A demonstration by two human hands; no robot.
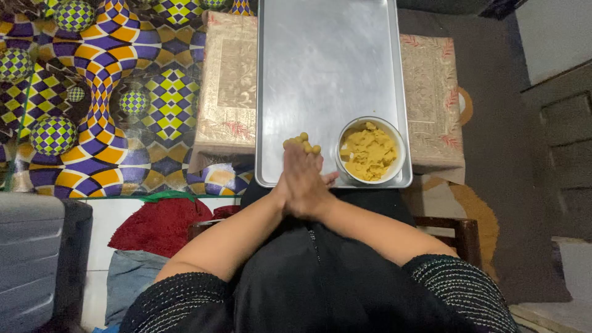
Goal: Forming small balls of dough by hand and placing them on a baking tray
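My 2 hands are pressed flat together, palm to palm, fingers pointing away from me toward the tray. My left hand (295,179) sits on the left side of the pair, my right hand (314,185) lies against it, thumb tip sticking out to the right. Whatever is between the palms is hidden, so I cannot tell if there is dough inside. Not pinching, not spread, just closed flat on each other.

Just past my fingertips a small cluster of yellow dough balls (302,143) lies on the metal tray (327,61), at its near left part. I count roughly 5, small and round, touching each other. My fingertips are right at the cluster, touching or nearly so, cannot tell which.

Right of the hands, a white round bowl (398,165) stands on the near right corner of the tray, with crumbly yellow dough (368,153) in it, about half full. Bowl is near my right hand, not touching it.

The tray is long, silver, mostly bare, and rests on a low table under a beige patterned cloth (229,86). Left of that, a floor covering with purple, yellow and white checks (105,92). A red mat (160,225) lies under my left forearm. Both sleeves are black with pale stitching, and my lap is in black.
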